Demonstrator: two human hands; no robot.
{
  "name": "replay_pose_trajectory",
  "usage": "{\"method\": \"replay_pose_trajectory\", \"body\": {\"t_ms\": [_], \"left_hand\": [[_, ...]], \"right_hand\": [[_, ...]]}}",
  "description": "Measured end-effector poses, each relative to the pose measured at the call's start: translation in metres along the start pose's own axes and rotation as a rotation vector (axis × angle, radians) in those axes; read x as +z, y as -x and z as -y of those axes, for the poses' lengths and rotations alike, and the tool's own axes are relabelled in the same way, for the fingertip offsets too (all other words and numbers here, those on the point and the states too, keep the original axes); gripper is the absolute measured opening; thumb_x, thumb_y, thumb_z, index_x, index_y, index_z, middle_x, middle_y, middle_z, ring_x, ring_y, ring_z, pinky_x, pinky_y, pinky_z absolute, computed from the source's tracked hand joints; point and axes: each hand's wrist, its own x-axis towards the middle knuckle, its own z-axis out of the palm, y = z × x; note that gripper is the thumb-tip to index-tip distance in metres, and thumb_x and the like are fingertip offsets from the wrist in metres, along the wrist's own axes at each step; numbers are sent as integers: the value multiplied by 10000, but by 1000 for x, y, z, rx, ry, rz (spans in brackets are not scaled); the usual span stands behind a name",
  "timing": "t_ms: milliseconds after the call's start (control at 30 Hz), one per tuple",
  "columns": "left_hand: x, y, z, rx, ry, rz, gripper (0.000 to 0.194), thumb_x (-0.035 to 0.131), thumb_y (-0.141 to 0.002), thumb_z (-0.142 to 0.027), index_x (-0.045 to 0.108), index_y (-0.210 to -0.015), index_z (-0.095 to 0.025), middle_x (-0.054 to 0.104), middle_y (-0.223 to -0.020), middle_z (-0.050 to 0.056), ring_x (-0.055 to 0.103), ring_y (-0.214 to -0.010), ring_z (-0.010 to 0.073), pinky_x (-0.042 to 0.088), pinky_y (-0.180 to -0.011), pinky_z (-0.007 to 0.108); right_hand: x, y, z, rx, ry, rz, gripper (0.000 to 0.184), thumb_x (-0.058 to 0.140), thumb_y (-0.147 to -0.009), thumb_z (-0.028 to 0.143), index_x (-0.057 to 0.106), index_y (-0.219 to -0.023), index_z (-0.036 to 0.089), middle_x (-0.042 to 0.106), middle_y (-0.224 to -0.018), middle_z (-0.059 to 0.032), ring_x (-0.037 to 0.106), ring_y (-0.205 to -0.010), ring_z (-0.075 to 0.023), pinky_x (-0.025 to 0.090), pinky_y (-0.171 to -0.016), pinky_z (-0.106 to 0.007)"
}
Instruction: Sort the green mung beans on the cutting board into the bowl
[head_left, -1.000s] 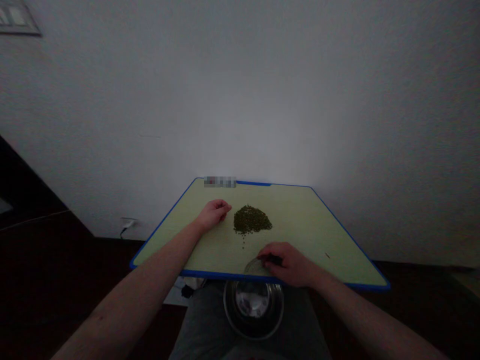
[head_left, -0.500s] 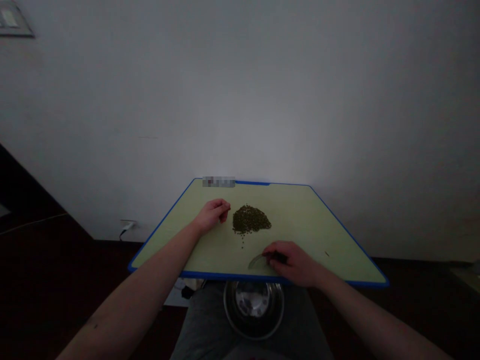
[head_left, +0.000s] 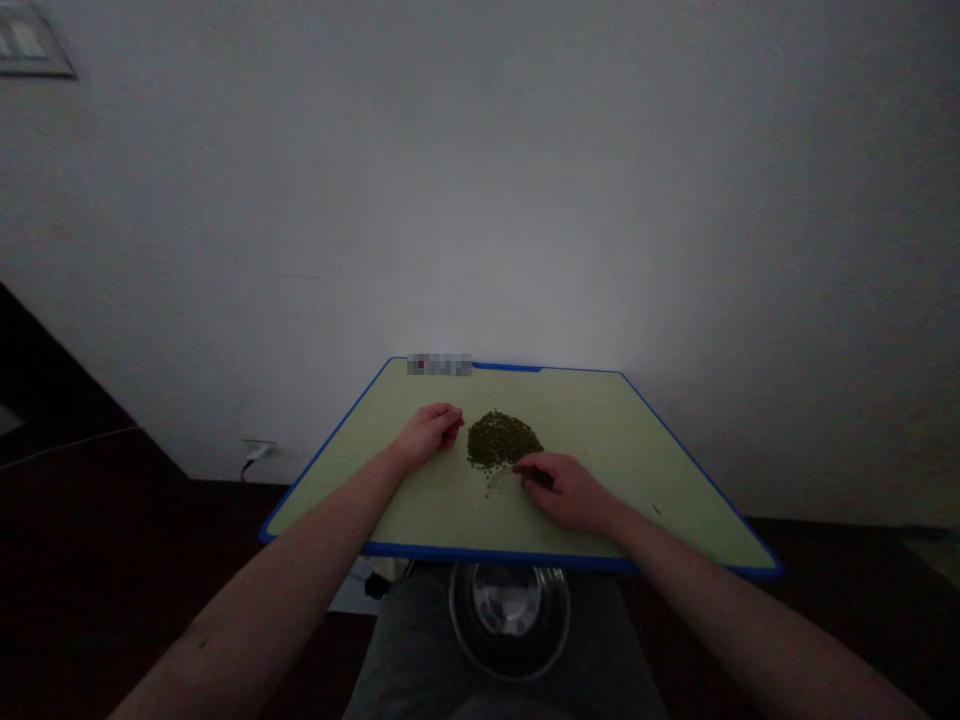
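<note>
A pile of small dark green beans or seeds (head_left: 501, 438) lies on the pale yellow table (head_left: 615, 420), with a few loose ones on its near side. My left hand (head_left: 431, 435) rests just left of the pile, its fingers curled and thumb against them; whether anything is pinched there is too dim to see. Close to the pile's near right edge, my right hand (head_left: 559, 487) grips a thin, clear, curved-edged piece (head_left: 504, 481). That piece reaches leftward among the loose beans, and its exact kind is unclear.
A shiny metal bowl (head_left: 510, 660) sits on my lap below the table's blue front edge (head_left: 487, 553). One small dark sliver (head_left: 656, 509) lies on the table at the right. Behind stands a plain wall (head_left: 495, 200), with a plugged-in cord (head_left: 259, 453) low on the left.
My right hand has moved away from me and slightly left, bringing the clear curved piece from the front edge up to the loose beans. My left hand has barely shifted.
</note>
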Motion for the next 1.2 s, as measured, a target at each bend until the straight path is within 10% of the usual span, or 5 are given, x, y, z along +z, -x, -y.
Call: {"method": "replay_pose_trajectory", "body": {"t_ms": [433,1200], "left_hand": [[-1,-1,3,29,-17,24,280,569,-694,-423,507,-659,-152,458,-473,-43,402,-399,63,277,-405,207],[0,0,1,35,-36,19,264,573,-694,-403,496,-649,-155,448,-457,-49,386,-392,60,267,-398,204]], "right_hand": [[8,-19,8,-70,-80,118,262,504,-742,119,618,-973,167,646,-872,-33,568,-744,-132,431,-681,-239],[-7,25,25,-74,-121,202,229,491,-768,133,613,-957,172,644,-867,-38,577,-782,-136,440,-713,-253]]}}
